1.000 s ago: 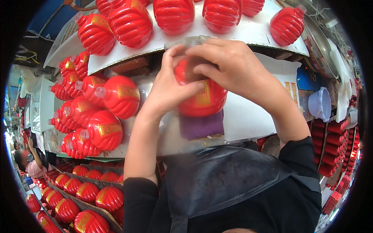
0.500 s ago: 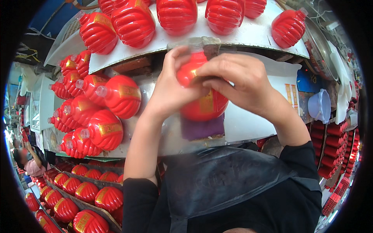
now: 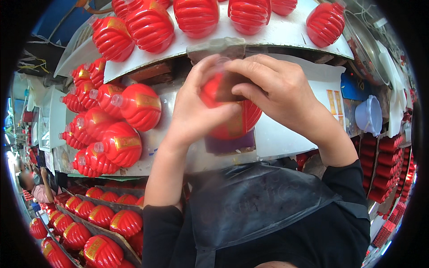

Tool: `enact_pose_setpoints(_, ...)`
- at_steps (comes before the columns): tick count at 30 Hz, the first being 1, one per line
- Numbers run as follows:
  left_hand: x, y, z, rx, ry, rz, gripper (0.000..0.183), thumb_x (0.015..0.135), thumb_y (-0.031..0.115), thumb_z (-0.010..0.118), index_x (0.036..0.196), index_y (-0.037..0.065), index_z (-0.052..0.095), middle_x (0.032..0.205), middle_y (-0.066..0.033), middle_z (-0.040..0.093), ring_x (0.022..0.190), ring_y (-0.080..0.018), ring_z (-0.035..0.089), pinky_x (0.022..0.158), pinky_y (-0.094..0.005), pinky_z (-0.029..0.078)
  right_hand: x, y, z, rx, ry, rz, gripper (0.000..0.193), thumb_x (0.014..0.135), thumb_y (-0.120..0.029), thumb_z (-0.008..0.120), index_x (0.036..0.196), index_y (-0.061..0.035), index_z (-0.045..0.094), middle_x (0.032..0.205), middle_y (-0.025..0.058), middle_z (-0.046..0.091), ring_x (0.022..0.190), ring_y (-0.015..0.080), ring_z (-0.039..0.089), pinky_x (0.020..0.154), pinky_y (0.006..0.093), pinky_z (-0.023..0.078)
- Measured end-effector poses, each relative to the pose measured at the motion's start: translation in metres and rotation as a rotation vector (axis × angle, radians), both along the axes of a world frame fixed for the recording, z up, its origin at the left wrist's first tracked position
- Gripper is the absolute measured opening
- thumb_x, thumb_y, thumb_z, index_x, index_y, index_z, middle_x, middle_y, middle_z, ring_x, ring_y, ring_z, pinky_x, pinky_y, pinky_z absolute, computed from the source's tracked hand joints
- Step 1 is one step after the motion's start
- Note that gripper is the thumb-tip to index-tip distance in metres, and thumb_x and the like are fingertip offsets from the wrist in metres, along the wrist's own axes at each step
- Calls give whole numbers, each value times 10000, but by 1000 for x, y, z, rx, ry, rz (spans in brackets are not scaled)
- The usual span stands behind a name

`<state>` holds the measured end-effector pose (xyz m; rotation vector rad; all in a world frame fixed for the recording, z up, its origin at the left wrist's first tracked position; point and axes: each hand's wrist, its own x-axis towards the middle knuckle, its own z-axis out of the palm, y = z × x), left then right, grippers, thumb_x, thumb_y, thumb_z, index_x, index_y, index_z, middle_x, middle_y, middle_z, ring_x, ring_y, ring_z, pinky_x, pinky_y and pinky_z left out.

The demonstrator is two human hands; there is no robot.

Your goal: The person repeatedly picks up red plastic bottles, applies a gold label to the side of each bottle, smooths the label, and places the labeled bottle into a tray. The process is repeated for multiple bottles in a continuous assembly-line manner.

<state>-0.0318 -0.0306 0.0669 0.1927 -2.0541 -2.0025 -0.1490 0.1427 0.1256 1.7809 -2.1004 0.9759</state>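
A glossy red ribbed bottle (image 3: 243, 117) with a gold label leans in front of me, its clear neck pointing away. My left hand (image 3: 196, 100) curves around the bottle's left side near the shoulder, thumb laid across the front. On the other side my right hand (image 3: 268, 85) has its fingers over the shoulder by the neck and its thumb bent against the bottle. Between the right thumb and fingers is a dark, blurred patch; whether it is shadow or a small thing I cannot tell. The bottle's base rests by a dark purple pad (image 3: 230, 144).
Several red bottles stand on the white raised board (image 3: 277, 42); more lie clustered at left (image 3: 123, 145). A white sheet (image 3: 281, 140) and gold label strips (image 3: 333, 102) are at right, beside a pale blue bucket (image 3: 368, 116). Bottle-filled boxes (image 3: 94, 230) sit lower left.
My right fingers have moved up toward the bottle's neck, and my left fingers have shifted slightly. The view has moved a little; the bottle stays between both hands.
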Motion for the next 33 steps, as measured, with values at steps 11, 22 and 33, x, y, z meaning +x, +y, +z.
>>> enact_pose_setpoints(11, -15, -9, 12, 174, -97, 14, 482, 855, 71, 780, 1296, -10, 603, 1247, -100, 684, 1161, -160, 638, 1025, -325, 509, -1, 14, -28, -267, 63, -62, 298, 741, 38, 813, 1016, -39, 730, 976, 121, 758, 885, 291, 750, 740, 364, 601)
enact_pose_setpoints(22, -18, -11, 8, 122, -75, 69, 392, 1020, 37, 587, 1406, -31, 571, 1249, -135, 663, 1148, -189, 632, 1042, -330, 486, 28, 16, -43, -296, -113, -75, 241, 867, -92, 702, 1103, -47, 701, 1041, 121, 732, 910, 290, 729, 770, 392, 586)
enact_pose_setpoints(33, -16, -19, -10, 416, 67, -4, 258, 1037, 67, 604, 1279, -18, 578, 1222, -138, 661, 1158, -203, 625, 1055, -351, 488, 55, 10, -48, -413, 95, 28, 228, 888, -110, 615, 1099, -28, 643, 942, 108, 675, 843, 286, 688, 760, 402, 559)
